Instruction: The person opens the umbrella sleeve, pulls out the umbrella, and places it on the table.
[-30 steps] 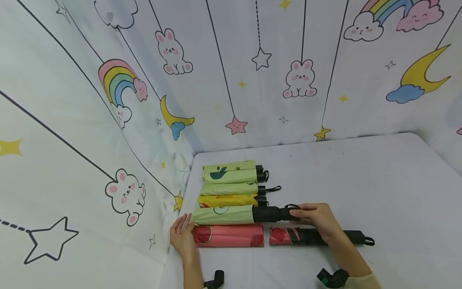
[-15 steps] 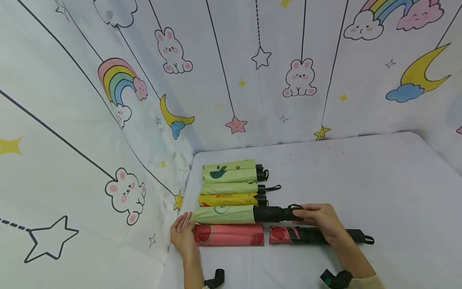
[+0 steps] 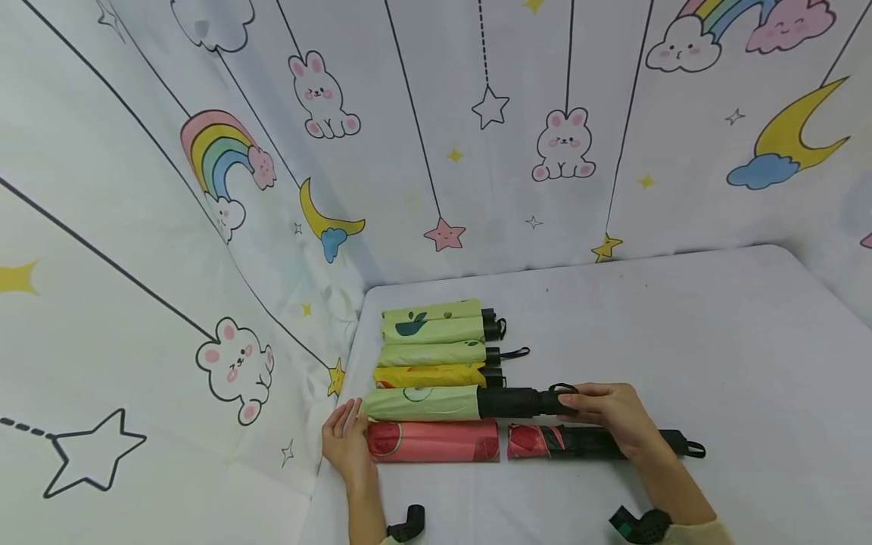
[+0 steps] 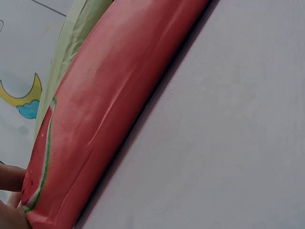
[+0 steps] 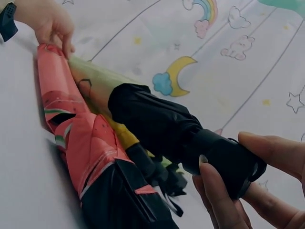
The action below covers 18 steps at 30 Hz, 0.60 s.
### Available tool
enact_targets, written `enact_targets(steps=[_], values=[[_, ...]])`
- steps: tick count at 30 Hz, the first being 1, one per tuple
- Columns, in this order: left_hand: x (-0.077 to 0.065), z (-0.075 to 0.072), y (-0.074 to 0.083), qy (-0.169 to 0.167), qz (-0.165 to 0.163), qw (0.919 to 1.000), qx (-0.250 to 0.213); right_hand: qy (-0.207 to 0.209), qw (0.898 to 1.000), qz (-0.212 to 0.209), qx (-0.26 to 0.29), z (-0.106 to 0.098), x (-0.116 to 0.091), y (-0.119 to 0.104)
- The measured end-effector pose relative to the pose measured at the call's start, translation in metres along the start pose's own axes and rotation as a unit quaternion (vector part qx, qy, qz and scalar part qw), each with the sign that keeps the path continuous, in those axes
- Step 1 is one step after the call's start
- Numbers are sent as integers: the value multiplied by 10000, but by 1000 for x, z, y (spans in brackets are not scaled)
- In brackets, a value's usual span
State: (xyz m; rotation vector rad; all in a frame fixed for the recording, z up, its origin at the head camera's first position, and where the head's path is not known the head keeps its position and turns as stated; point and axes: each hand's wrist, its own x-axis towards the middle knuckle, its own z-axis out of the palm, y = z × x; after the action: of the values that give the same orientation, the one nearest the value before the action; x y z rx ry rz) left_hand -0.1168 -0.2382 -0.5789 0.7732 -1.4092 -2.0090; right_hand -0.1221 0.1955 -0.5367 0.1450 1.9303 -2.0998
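A light green umbrella sleeve (image 3: 436, 406) lies across the left of the table, with the black part of a folded umbrella (image 3: 514, 403) emerging from its right end. My left hand (image 3: 349, 446) pinches the sleeve's left end; in the left wrist view only a few fingertips (image 4: 12, 177) show, by the red sleeve's end. My right hand (image 3: 613, 415) holds the black handle (image 5: 221, 157) between thumb and fingers. Just in front lie a red watermelon-print sleeve (image 3: 443, 442) and, to its right with a small gap, a red and black folded umbrella (image 3: 575, 443).
Behind lie a yellow umbrella (image 3: 429, 375) and several light green ones (image 3: 432, 354), black handles to the right. A white cloth covers the table (image 3: 736, 341). Printed curtains (image 3: 504, 189) stand at the back and left.
My right hand has shifted slightly right with the handle, and a little more of the black part shows beyond the green sleeve. My left hand has stayed nearly still.
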Motion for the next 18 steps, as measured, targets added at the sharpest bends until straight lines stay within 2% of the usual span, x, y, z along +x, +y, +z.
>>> enact_targets(steps=[9, 18], values=[[0, -1, 1, 26, 0, 10000, 59, -83, 9997, -70, 217, -10, -2, 0], [2, -2, 1, 48, -39, 9998, 166, -67, 9999, -92, 109, -22, -4, 1]])
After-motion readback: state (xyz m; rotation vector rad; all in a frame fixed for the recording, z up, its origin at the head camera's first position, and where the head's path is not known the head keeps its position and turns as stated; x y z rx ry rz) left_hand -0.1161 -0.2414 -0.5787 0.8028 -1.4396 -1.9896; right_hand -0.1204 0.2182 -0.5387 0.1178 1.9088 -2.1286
